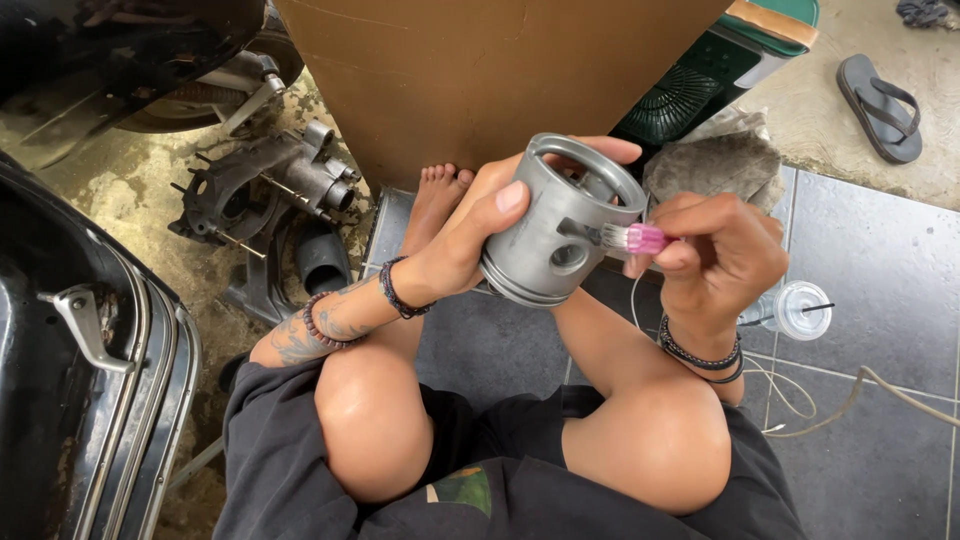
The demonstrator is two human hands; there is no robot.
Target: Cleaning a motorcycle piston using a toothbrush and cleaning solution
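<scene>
Seen from above, seated cross-legged on a dark grey tiled floor (880, 260), bare knees spread, bare foot tucked against a big brown cardboard box (480, 70) straight ahead. Far left, the dark curved body panel of a vehicle (70, 330) with chrome trim and a metal latch. Beyond it, on stained concrete, a grimy engine casing (270, 185) with studs sticking out. Behind the box, a green fan (690, 90), with a crumpled grey rag (715, 160) just in front of it. Top right, a single dark flip-flop (880, 105). By the right knee, a clear plastic cup with a lid and straw (800, 308), with a pale cable (850, 390) snaking across the tiles.

Held up above the knees, at the centre of the view: a grey metal piston (555, 235), open end tilted up and away, ring grooves at the lower end, pin hole facing the camera. Left hand (470, 235) wrapped around the piston, thumb lying across its side, fingertips curled over the far rim. Right hand (715, 250) clenched around a small pink-handled brush (632, 238), bristles touching the piston's side just above the pin hole. Beaded bracelets on both wrists.
</scene>
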